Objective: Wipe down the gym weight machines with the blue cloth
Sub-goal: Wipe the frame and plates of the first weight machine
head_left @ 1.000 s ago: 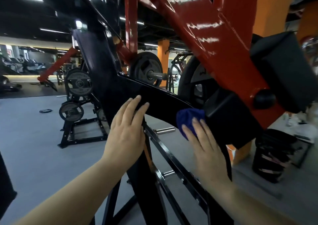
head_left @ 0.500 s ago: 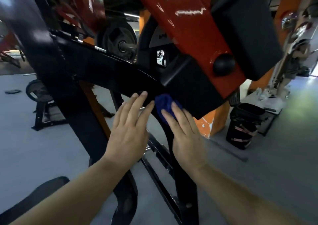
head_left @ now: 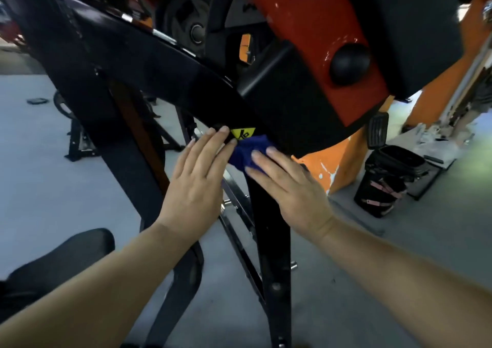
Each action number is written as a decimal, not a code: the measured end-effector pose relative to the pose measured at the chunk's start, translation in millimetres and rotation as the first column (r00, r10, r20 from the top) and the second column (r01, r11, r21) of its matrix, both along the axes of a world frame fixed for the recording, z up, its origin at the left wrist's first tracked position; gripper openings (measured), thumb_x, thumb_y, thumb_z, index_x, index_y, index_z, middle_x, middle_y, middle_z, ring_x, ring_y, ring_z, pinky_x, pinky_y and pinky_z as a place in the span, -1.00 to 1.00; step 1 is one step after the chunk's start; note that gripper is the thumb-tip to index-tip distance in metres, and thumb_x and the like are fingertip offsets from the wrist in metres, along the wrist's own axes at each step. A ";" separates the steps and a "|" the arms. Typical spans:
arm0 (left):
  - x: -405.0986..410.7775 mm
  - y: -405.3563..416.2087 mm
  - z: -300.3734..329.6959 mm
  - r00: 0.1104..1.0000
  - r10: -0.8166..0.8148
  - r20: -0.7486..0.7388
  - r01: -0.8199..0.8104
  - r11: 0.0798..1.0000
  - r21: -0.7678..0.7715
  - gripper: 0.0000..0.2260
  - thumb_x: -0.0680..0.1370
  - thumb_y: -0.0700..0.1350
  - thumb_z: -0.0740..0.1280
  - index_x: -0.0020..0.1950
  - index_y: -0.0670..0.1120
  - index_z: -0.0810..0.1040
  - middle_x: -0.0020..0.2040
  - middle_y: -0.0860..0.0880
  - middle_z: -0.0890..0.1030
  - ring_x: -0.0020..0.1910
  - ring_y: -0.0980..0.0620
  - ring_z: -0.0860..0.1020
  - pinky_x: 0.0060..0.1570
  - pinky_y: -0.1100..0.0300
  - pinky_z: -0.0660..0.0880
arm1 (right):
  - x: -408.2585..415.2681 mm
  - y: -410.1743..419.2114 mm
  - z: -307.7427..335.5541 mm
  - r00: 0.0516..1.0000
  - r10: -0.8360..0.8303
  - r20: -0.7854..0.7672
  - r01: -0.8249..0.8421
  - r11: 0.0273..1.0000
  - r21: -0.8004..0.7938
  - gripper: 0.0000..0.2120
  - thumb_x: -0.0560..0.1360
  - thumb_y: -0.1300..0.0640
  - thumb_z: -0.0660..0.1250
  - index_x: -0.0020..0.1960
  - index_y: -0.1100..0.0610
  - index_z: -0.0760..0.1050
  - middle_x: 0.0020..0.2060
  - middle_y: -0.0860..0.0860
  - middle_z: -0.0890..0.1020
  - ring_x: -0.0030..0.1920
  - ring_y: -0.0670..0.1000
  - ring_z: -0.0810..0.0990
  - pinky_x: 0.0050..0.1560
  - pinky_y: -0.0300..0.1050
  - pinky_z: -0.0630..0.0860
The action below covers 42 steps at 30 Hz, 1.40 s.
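Blue cloth [head_left: 249,152] under flat right hand [head_left: 291,185] on black frame [head_left: 170,62]; left hand [head_left: 198,182] flat, fingers straight, alongside.

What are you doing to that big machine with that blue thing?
A person is cleaning a gym weight machine. Their right hand presses a bunched blue cloth against the black frame, just below a small yellow warning sticker. Their left hand lies flat on the frame right beside the cloth. A black bin stands on the floor to the right.
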State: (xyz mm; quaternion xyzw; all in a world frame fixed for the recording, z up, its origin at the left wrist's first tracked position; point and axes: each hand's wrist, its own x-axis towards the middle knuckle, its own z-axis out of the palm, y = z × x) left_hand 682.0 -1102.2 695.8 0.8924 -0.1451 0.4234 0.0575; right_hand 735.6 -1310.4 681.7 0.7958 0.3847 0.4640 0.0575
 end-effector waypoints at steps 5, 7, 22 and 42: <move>-10.0 -14.4 -28.5 0.993 0.014 -0.118 -0.004 0.996 0.087 -0.36 0.46 -0.38 0.21 0.55 -0.14 0.24 0.58 -0.11 0.12 0.57 -0.09 0.06 0.54 -0.02 -0.05 | -0.5 -61.7 -60.0 0.991 0.098 -0.086 -0.129 0.838 -0.531 -0.52 0.45 0.36 0.29 0.34 0.11 0.52 0.38 0.00 0.49 0.40 0.07 0.33 0.45 0.00 0.18; -12.3 -21.5 -39.3 0.989 0.007 -0.147 0.006 0.996 0.087 -0.37 0.46 -0.37 0.18 0.55 -0.14 0.23 0.58 -0.10 0.12 0.57 -0.08 0.05 0.54 -0.01 -0.06 | 6.8 -60.1 -45.5 0.984 0.147 -0.105 -0.178 0.876 -0.448 -0.57 0.56 0.38 0.10 0.32 0.13 0.55 0.38 0.03 0.49 0.40 0.08 0.35 0.44 0.00 0.22; -41.9 -99.7 -84.5 0.930 0.060 -0.362 -0.128 0.978 -0.166 -0.40 0.53 -0.34 0.27 0.55 -0.05 0.23 0.57 0.01 0.15 0.54 0.00 0.09 0.46 0.14 0.02 | 9.5 -74.7 -88.0 0.906 0.286 -0.313 -0.266 0.958 0.106 -0.66 0.65 0.23 0.10 0.36 0.16 0.49 0.43 0.03 0.43 0.41 0.11 0.38 0.43 0.02 0.34; -38.4 -119.6 -51.0 0.856 0.139 -0.498 -0.233 0.963 -0.132 -0.39 0.60 -0.18 0.24 0.58 0.09 0.07 0.59 0.16 -0.18 0.56 0.05 0.00 0.47 0.11 0.08 | -34.6 -40.2 -101.6 0.328 0.790 -0.518 0.565 0.276 0.778 -0.35 0.47 0.44 0.16 0.36 -0.18 0.40 0.29 0.00 0.53 0.27 0.03 0.52 0.26 -0.12 0.49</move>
